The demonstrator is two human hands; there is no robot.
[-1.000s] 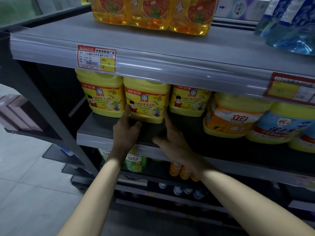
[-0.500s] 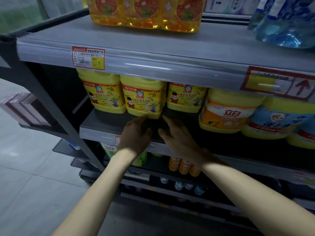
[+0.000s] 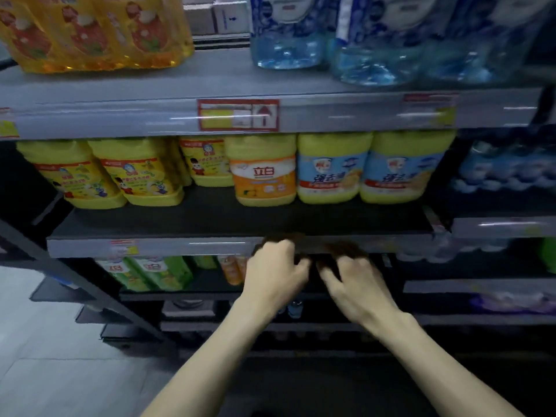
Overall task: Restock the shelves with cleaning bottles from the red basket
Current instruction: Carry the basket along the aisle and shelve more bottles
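Several yellow cleaning bottles stand in a row on the middle shelf (image 3: 210, 218): red-labelled ones (image 3: 141, 176) at the left, an orange-labelled one (image 3: 263, 179) in the middle, two blue-labelled ones (image 3: 331, 173) at the right. My left hand (image 3: 276, 275) and my right hand (image 3: 355, 281) hang side by side just below that shelf's front edge, fingers loosely curled and holding nothing. Neither hand touches a bottle. The red basket is out of view.
The top shelf (image 3: 270, 115) carries yellow refill pouches (image 3: 90, 31) and blue water bottles (image 3: 376, 40). Green bottles (image 3: 156, 272) and small orange ones (image 3: 233, 267) stand on the lower shelf. Blue packs (image 3: 508, 170) fill the neighbouring shelf at right. Tiled floor lies at left.
Both hands have pulled back from the red-labelled yellow bottle and off the middle shelf, dropping below its edge. The view has swung right along the shelf.
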